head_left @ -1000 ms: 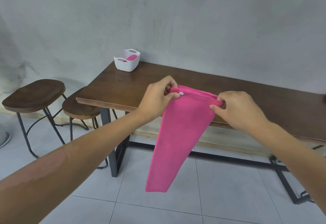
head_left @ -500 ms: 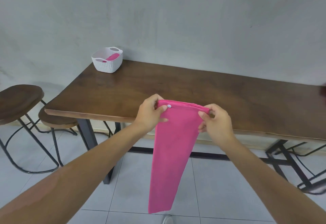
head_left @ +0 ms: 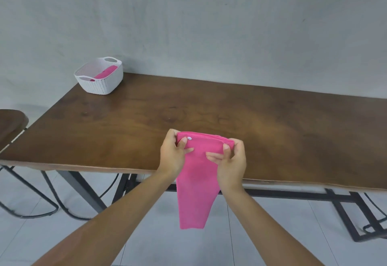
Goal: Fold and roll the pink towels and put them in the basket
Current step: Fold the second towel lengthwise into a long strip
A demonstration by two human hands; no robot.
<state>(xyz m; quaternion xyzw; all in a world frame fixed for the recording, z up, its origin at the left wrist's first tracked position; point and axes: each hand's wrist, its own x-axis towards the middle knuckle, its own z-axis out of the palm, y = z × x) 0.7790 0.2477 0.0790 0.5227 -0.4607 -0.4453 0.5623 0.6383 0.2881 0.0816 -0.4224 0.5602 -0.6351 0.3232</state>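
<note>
1. The left hand [head_left: 174,157] and right hand [head_left: 231,162] pinched the pink towel's [head_left: 198,184] top corners at frame centre.
2. It hung over the table [head_left: 293,131] edge.
3. The basket [head_left: 99,79], upper left, held a rolled towel [head_left: 104,73].

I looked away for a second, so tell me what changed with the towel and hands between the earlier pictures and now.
Both hands, the left hand and the right hand, carried the pink towel forward over the table edge and lower, moving closer together; less of the towel now hangs below the edge. Neither grip let go of the top corners. The basket, with a rolled pink towel in it, stayed at the table's far left corner.
</note>
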